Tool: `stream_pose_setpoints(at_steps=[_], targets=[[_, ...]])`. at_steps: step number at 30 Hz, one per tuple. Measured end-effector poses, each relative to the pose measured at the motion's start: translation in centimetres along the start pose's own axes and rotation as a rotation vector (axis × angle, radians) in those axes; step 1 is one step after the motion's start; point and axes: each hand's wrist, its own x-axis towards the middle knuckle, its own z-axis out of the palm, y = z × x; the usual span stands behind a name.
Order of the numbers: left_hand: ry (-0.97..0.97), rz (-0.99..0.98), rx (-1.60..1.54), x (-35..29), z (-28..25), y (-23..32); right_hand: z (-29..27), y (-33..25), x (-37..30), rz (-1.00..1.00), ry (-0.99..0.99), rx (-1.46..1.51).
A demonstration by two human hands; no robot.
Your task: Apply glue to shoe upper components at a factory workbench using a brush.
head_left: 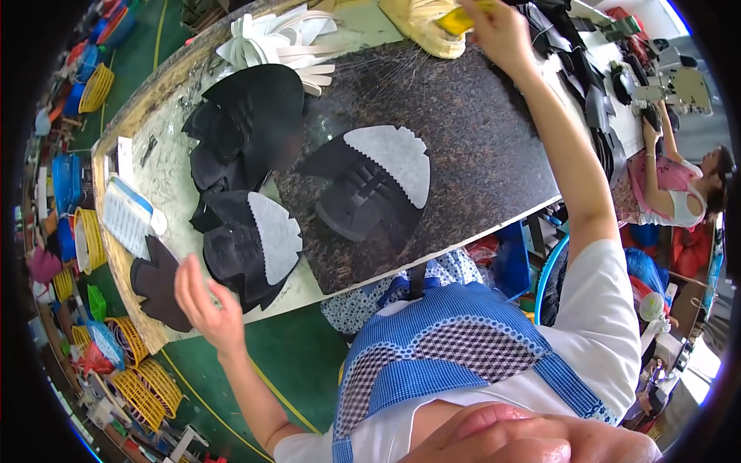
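My right hand (502,38) reaches to the far edge of the table, its fingers closed round a flat yellow tool (455,21) whose exact kind I cannot make out. Directly beneath that tool is a yellowish, crusted container (444,48). My left hand (207,305) is open, fingers extended, at the near left beside a black shoe upper piece (231,247) with a pale grey jagged-edged patch (274,239). A similar black upper piece (355,204) with its own grey patch (397,158) lies flat on the dark stone slab (478,139).
More black pieces (266,108) overlap at the slab's left. White strips (282,35) are heaped behind them. A dark brown cut piece (158,289) and a printed card (127,208) lie at the left edge. Black pieces (590,92) line the right, where another person (668,185) works.
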Motion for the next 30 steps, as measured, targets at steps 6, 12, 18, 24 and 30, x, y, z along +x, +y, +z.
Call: stream_pose_setpoints(at_steps=[6, 12, 18, 24, 30], targets=[[-0.289, 0.329, -0.619, 3.0, 4.0, 9.7, -2.4, 11.6, -0.2, 0.548, 0.037, 0.576], [-0.347, 0.410, -0.534, 2.8, 9.0, 11.8, 2.9, -5.6, -8.4, 0.838, -0.381, 0.989], [-0.293, 0.345, -0.554, 2.6, 9.4, 13.2, 4.7, -13.3, -11.5, 0.605, -0.256, 0.492], [-0.305, 0.310, -0.696, 2.3, 9.7, 12.6, 6.3, -17.5, -7.6, 0.177, -0.626, 0.201], [-0.185, 0.167, -0.739, 1.0, 9.0, 12.6, -0.7, -14.4, -13.1, 0.542, -0.567, 0.282]])
